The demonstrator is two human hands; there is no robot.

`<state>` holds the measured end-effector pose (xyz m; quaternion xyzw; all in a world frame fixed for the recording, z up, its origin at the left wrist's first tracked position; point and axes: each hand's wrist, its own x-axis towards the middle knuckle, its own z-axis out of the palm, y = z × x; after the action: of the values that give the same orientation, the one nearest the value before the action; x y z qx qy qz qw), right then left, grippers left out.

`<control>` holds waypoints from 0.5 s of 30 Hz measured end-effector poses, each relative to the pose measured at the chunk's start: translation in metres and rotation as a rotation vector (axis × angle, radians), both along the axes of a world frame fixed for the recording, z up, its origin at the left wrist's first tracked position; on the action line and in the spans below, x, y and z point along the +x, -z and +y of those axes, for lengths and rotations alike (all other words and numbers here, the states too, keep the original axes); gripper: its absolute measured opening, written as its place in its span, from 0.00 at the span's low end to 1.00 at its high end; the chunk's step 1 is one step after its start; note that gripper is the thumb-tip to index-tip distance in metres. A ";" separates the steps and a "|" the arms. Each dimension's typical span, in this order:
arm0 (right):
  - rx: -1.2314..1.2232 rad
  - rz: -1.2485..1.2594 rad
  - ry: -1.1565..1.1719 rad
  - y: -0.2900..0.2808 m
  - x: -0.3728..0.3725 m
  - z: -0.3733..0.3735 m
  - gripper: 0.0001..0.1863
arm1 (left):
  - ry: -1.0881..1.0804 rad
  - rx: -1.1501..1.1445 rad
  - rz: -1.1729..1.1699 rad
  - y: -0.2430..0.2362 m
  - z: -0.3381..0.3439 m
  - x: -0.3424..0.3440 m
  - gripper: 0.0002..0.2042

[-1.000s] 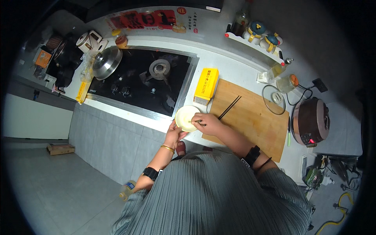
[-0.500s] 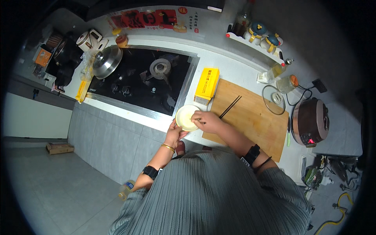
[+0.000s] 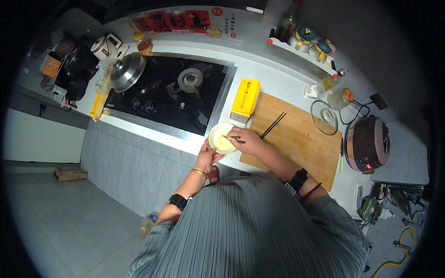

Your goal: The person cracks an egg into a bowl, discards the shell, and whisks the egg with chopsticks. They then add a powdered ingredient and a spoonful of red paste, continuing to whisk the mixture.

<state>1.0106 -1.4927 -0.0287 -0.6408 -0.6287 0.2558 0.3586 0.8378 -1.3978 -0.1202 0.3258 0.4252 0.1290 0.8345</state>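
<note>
With my left hand (image 3: pixel 207 155) I grip the near-left rim of a small pale bowl (image 3: pixel 214 134) with pale yellow contents, at the counter's edge. My right hand (image 3: pixel 245 140) is closed on a short dark utensil (image 3: pixel 238 138) that reaches into the bowl; I cannot make out its tip. Just beyond stands a long yellow box (image 3: pixel 244 99). A wooden cutting board (image 3: pixel 292 148) lies to the right, with a pair of black chopsticks (image 3: pixel 273 124) resting on it.
A black gas hob (image 3: pixel 167 116) with a steel lid (image 3: pixel 127 74) is at left. At right are a rice cooker (image 3: pixel 367 143), glass lid (image 3: pixel 320 119), jar (image 3: pixel 340 98) and green-handled knife (image 3: pixel 341 162). A wall shelf (image 3: pixel 292 48) holds bottles and pots.
The bowl and both my hands have shifted very slightly away from me. My right hand's angle over the bowl has changed a little, the utensil still in it.
</note>
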 end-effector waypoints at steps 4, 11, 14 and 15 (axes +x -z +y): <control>0.073 -0.001 0.005 0.004 0.000 0.002 0.06 | 0.003 -0.016 0.033 -0.002 0.001 0.001 0.26; -0.045 0.140 0.030 -0.001 0.004 0.006 0.07 | -0.020 -0.037 0.042 -0.009 0.000 0.002 0.26; -0.015 -0.096 -0.024 -0.003 0.004 0.005 0.07 | -0.013 -0.013 -0.005 -0.006 0.002 0.005 0.27; -0.088 0.105 -0.088 -0.003 0.004 0.003 0.07 | -0.007 -0.018 0.017 -0.006 0.001 0.003 0.27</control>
<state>1.0148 -1.4894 -0.0255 -0.6133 -0.6250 0.3318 0.3510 0.8410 -1.3965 -0.1147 0.3181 0.4346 0.1252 0.8332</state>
